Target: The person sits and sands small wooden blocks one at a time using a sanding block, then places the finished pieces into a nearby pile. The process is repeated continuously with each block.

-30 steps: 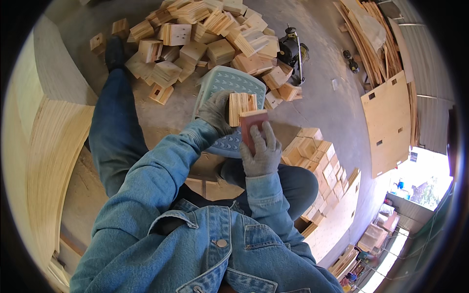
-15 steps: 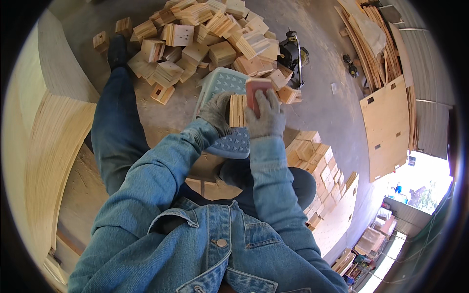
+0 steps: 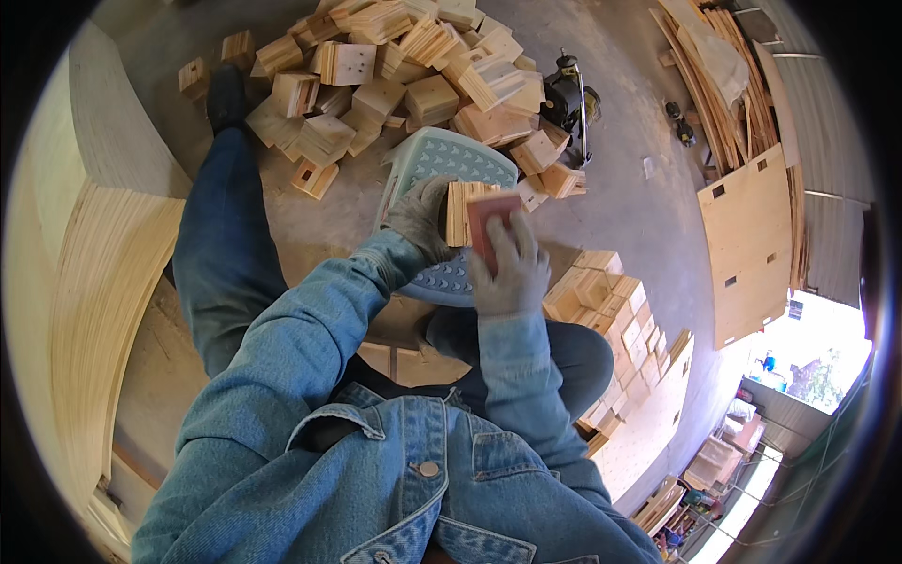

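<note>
The wooden block [image 3: 458, 212] stands on edge on the pale plastic stool [image 3: 442, 160], its long axis running away from the person; the left hand [image 3: 418, 218] grips its left side, gloved fingers curled round it; the right hand [image 3: 510, 268] presses a reddish sanding pad [image 3: 490, 224] flat against its right face, just beside; loose blocks [image 3: 395, 75] are heaped on the floor beyond the stool's far edge.

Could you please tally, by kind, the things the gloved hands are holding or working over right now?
Wooden block, held by the left hand: 1
Red sanding pad, under the right hand: 1
Plastic stool: 1
Total: 3
</note>
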The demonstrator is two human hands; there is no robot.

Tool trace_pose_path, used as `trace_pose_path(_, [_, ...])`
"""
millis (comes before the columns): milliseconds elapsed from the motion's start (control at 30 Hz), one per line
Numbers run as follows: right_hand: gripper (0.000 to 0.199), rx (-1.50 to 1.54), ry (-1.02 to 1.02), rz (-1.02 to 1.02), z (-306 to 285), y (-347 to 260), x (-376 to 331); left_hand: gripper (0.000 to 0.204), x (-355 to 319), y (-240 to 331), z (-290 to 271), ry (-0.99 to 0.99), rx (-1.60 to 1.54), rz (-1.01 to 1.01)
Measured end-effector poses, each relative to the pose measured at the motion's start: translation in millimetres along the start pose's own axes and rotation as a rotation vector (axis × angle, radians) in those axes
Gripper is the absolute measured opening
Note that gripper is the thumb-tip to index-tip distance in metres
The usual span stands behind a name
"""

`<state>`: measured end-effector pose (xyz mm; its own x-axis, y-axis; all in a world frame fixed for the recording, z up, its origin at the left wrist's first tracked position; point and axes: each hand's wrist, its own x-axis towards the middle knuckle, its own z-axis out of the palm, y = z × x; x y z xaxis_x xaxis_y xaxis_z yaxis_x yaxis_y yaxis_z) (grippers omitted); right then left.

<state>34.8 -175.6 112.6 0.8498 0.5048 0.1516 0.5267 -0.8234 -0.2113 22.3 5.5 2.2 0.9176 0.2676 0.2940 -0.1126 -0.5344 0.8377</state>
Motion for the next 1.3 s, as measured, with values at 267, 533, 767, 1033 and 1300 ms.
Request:
trace_pose_path(267, [0.061, -0.09, -0.143, 0.101, 11, 3, 114, 0.102, 2, -5, 5, -0.035, 0.027, -0.002])
trace_pose_path(533, [0.063, 0.024, -0.056, 0.055, 2, -5, 12, 0.1, 0, -2, 1, 0.013, 0.044, -0.006])
trace_pose_path(767, [0.062, 0.076, 0.006, -0.049, -11, -13, -53, 0.093, 2, 2, 0, -0.049, 0.045, 0.032])
trace_pose_path(1033, [0.056, 0.014, -0.005, -0.047, 12, -19, 62, 0.1, -1, -18, 10, -0.062, -0.004, -0.036])
trace_pose_path(1300, [0.059, -0.004, -0.051, -0.012, 12, -22, 72, 0.101, 0, -24, 14, -0.097, 0.035, -0.038])
